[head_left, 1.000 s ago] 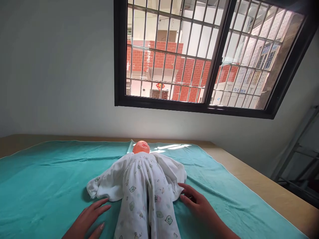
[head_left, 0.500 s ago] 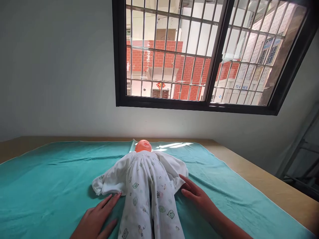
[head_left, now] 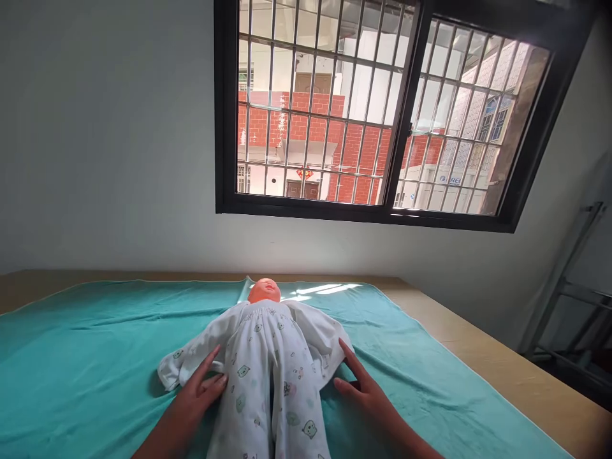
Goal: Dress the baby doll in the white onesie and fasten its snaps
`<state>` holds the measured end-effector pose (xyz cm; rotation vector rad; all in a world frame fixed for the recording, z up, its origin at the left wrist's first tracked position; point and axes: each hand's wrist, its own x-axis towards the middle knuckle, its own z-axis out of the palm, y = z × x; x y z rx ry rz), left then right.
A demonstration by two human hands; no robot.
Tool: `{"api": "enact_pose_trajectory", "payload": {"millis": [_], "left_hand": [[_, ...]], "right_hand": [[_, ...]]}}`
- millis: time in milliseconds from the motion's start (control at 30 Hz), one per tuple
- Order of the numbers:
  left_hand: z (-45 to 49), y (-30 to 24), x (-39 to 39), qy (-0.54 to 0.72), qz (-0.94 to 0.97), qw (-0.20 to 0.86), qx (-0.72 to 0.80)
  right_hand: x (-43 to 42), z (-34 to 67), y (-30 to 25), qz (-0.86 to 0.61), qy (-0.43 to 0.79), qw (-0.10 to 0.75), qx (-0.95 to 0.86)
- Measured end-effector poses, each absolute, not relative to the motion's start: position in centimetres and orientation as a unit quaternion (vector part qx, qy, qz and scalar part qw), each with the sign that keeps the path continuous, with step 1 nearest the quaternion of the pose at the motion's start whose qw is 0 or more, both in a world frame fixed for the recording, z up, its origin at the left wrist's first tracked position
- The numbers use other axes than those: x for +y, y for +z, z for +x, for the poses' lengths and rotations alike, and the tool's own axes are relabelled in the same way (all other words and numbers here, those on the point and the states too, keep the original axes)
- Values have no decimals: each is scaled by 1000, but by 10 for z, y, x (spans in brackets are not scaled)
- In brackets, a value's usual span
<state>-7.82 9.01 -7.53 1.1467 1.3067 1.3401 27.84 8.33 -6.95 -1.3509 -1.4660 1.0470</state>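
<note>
The doll's head [head_left: 264, 291] is set near the cloth's [head_left: 90, 363] far edge; the top [head_left: 318, 328] is overlaid by trousers [head_left: 258, 382] and flanked by left hand [head_left: 194, 395] and right hand [head_left: 366, 392].

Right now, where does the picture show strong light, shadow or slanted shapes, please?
Head view: daylight through the black-framed, barred window, with the plain grey-white wall dim; head view: bright streaks on the turquoise cloth beside the doll's orange-pink head, shadow under the white fabric sleeve at picture left; head view: window frame slanted, possibly by a wide lens.
</note>
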Motion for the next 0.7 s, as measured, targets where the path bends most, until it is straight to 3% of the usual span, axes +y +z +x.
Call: {"api": "enact_pose_trajectory", "payload": {"millis": [267,433,567,700], "left_hand": [[-66,-69,93,597,236,662,388],[-75,-70,90,581,228,696,354],[-75,-74,87,569,278,664,397],[-72,-76,79,583,381,522,492]], "right_hand": [[82,276,-72,-521,311,381,-698],[83,276,-75,-531,272,349,-723],[81,274,-74,-530,259,344,-731],[80,275,-74,-537,289,366,-703]]}}
